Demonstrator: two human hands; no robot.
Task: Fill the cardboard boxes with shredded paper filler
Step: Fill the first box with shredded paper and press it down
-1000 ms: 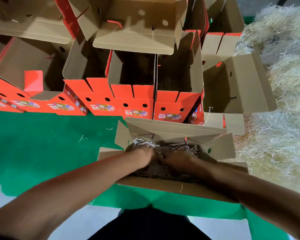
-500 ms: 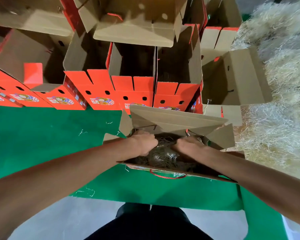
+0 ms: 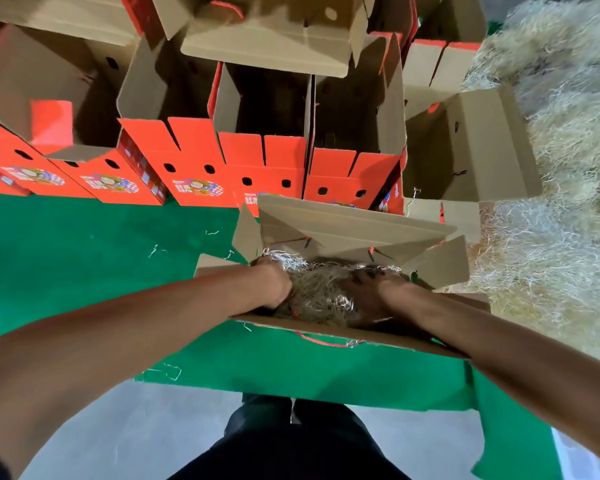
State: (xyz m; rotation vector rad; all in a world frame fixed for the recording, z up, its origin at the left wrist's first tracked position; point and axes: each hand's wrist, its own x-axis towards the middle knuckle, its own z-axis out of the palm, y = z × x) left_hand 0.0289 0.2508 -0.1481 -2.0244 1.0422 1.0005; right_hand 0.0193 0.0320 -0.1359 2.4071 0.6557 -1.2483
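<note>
shredded paper filler (image 3: 321, 296): light, springy, loose; both hands, left hand (image 3: 274, 284) and right hand (image 3: 369, 292), press it inside open cardboard box (image 3: 347, 233), grip unclear; gather by handfuls.

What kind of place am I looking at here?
Probably a packing area for gift or fruit boxes: rows of open orange cardboard boxes stand on a green mat, beside a big heap of shredded paper filler.

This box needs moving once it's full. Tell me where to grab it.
Take the red rope handle on the near wall of the open box, reaching from above on the person's side; it loops clear of the cardboard. Both hands are inside now.
</note>
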